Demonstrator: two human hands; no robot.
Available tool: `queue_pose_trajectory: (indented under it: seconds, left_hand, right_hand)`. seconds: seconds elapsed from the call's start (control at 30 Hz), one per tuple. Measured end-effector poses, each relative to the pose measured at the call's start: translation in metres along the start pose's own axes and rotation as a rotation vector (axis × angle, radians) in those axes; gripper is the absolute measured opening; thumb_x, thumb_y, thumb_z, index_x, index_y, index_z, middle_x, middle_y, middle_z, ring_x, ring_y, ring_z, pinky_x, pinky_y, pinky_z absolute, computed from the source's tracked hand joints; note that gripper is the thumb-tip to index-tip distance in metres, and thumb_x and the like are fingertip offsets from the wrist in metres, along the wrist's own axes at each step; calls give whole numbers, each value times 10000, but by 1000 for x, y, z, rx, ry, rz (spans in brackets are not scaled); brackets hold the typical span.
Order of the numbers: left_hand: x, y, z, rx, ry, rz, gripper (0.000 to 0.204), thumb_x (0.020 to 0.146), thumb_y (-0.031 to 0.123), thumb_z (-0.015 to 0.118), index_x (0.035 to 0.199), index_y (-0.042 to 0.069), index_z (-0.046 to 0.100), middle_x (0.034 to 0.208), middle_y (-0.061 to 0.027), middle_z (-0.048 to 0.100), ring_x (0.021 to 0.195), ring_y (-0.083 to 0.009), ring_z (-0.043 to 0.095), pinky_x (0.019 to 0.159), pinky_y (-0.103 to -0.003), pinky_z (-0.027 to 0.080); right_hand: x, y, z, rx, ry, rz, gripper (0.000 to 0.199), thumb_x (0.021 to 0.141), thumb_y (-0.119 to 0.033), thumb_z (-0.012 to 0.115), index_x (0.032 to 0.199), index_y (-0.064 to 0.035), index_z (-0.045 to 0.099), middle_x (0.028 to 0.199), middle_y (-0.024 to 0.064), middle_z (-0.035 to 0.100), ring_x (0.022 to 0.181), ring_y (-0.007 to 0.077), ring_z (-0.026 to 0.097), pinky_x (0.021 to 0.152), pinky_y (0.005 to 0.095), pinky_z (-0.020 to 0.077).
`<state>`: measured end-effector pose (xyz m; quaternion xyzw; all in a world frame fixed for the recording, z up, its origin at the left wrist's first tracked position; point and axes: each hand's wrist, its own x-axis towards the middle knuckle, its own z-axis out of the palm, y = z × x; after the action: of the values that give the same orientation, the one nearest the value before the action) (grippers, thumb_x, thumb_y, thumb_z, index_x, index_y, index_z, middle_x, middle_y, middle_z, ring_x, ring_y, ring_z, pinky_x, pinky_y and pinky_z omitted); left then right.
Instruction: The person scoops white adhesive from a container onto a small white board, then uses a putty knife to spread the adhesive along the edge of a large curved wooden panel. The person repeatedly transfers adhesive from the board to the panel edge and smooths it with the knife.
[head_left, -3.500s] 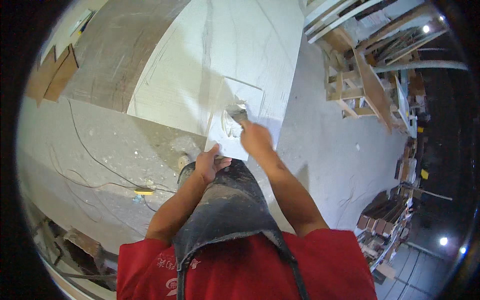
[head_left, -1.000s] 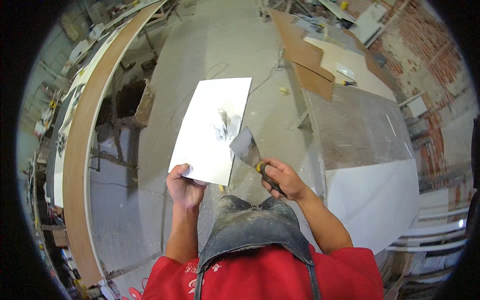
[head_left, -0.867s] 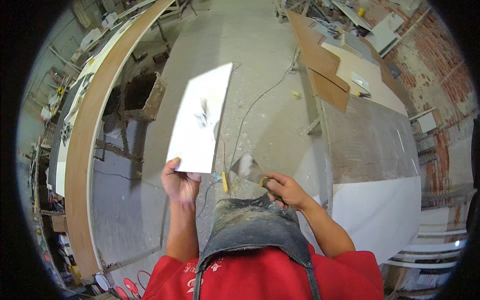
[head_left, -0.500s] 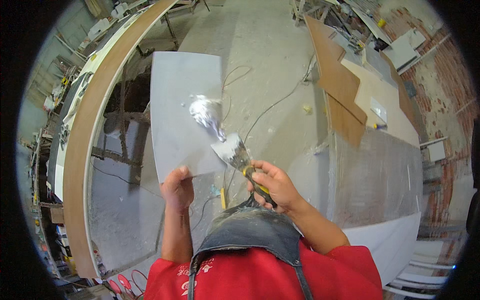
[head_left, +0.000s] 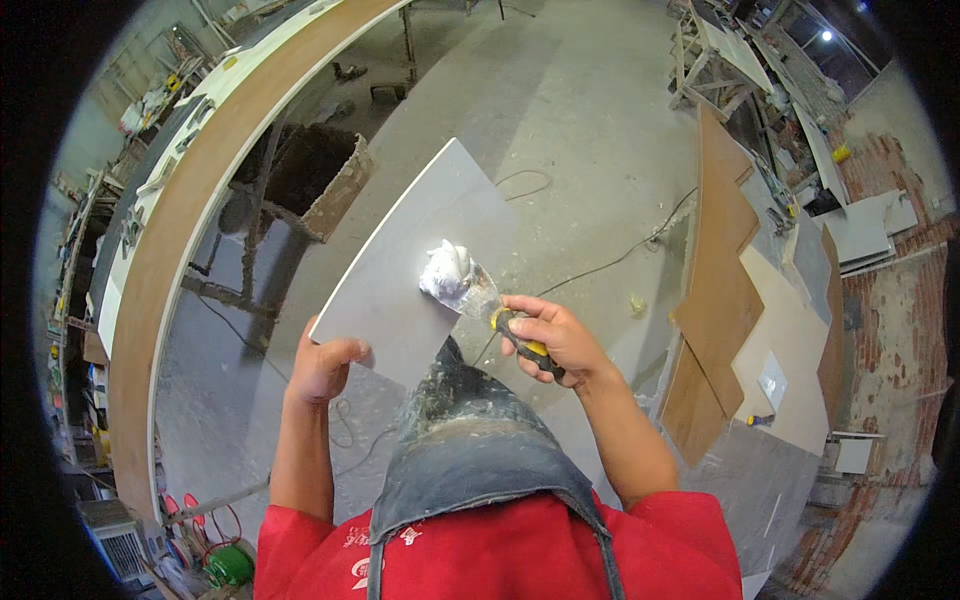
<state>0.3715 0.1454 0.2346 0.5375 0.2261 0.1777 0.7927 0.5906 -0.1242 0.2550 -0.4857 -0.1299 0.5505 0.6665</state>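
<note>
Above the person's lap, in front of a dark apron (head_left: 480, 455): two hands, one pale board (head_left: 390, 250), one scraper (head_left: 480, 297), one lump of white paste (head_left: 446, 266). Left hand (head_left: 328, 366) grips the board's near-left corner, thumb on top; right hand (head_left: 553, 345) is wrapped around the scraper's black-and-yellow handle. Grey, speckled floor (head_left: 570, 150) below; long brown-edged bench (head_left: 150, 340) at left, stepped brown sheets (head_left: 715, 290) and worn brick wall (head_left: 885, 410) at right. Board flat, smooth, light grey, angled; paste thick, glossy, heaped, touching the blade.
</note>
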Motion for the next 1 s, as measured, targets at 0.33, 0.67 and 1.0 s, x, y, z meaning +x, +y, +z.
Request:
queue_pose_trajectory:
  seconds: [0.33,0.67,1.0]
  left_hand:
    - [235,-3,48,-217,-128,-82,694,636,-5,651,1322,-58,562,1171,-147,695,1067,-296,686,934,-426,557]
    - [454,85,61,-200,-150,-43,560,739,-2,639,1291,-71,570,1187,-142,664,1052,-266,659,955,-393,514]
    - [610,108,107,-202,-51,108,473,763,-6,628,1233,-58,604,1140,-114,671,1019,-224,653,923,-359,504]
  right_hand:
    - [159,-131,-72,-505,287,-294,464,919,-132,654,1377,-87,593,879,105,688,615,159,633,511,295,492]
    - [286,-294,-69,-1305,564,-508,393,849,-158,610,1228,-146,712,1095,201,712,958,385,678,835,452,539]
    - [432,-406,-135,-1265,379,-450,412,840,-132,632,1245,-126,709,1141,170,725,996,324,711,873,374,548]
